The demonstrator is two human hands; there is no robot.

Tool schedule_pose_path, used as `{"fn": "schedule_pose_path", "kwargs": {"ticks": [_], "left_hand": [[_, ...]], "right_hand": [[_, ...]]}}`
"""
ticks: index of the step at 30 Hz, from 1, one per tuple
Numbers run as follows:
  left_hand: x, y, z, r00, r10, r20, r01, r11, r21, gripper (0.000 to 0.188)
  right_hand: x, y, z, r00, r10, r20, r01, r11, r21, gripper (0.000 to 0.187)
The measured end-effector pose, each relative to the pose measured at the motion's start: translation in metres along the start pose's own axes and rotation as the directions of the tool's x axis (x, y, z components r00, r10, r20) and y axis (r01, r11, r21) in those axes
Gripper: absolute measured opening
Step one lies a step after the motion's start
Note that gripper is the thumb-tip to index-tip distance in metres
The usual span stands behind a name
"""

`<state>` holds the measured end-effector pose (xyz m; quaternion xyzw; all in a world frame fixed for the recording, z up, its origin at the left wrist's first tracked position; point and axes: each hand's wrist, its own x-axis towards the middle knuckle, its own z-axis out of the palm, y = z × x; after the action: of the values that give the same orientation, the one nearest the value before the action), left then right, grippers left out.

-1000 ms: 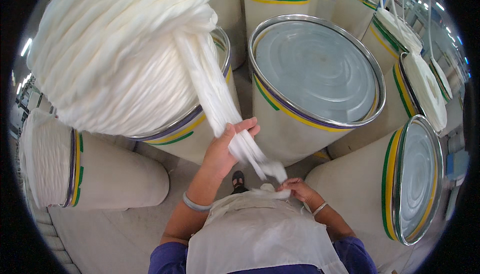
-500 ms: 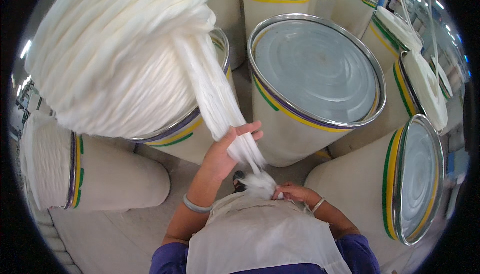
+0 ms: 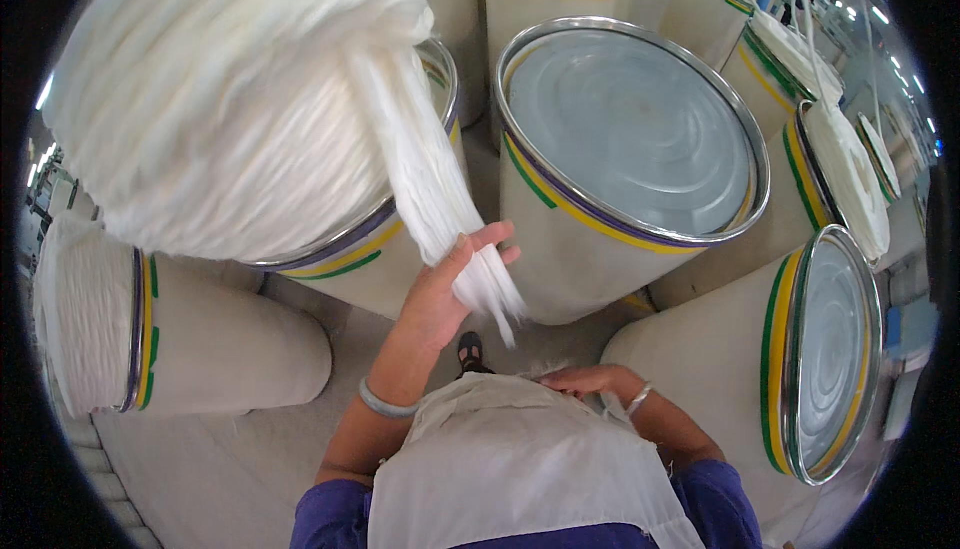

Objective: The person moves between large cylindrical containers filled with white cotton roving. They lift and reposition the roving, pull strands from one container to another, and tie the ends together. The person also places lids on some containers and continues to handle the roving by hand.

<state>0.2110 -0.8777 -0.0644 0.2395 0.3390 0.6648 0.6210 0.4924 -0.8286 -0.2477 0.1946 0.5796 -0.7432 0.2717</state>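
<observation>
You have four large cans nearest you: one at upper left (image 3: pixel 385 285) under a mound of fibre (image 3: pixel 230 119), a central can (image 3: pixel 570 259), one at lower left (image 3: pixel 240 349) and one at lower right (image 3: pixel 690 369). Two grey discs show, one in the top of the central can (image 3: pixel 625 129) and one at the right of the frame (image 3: pixel 838 349). You wear two bangles, one on each wrist, and one dark shoe (image 3: pixel 470 351) shows below your hands.

Your left hand (image 3: pixel 437 299), mid-frame, reaches up from the lower edge, its thumb in front of the fibre band (image 3: pixel 432 174) and its fingers extended behind, gripping it. The band slopes from the mound down to that hand, and its loose end hangs just below. Your right hand (image 3: pixel 580 379), lower and right of centre, is bent inward against the top of your apron (image 3: pixel 520 459); its fingertips are hidden, so I cannot tell whether they are closed on anything.

The fibre is white, soft and ropy, frayed at the tip. The cans are smooth beige cylinders with shiny rims and coloured stripes; the discs are round, with ringed ridges.
</observation>
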Motion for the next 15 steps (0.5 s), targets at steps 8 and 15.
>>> {"fn": "schedule_pose_path", "kwargs": {"ticks": [8, 15], "left_hand": [[0.001, -0.008, 0.01, 0.998, 0.064, -0.02, -0.063, 0.995, 0.071, 0.065], [-0.007, 0.0, 0.008, 1.0, 0.02, 0.008, -0.02, 0.997, 0.08, 0.058]], "right_hand": [[-0.038, -0.159, 0.036, 0.65, -0.637, -0.413, 0.573, 0.769, -0.284, 0.031], [-0.031, -0.106, 0.027, 0.735, -0.429, -0.525, 0.427, 0.894, -0.134, 0.021]]}}
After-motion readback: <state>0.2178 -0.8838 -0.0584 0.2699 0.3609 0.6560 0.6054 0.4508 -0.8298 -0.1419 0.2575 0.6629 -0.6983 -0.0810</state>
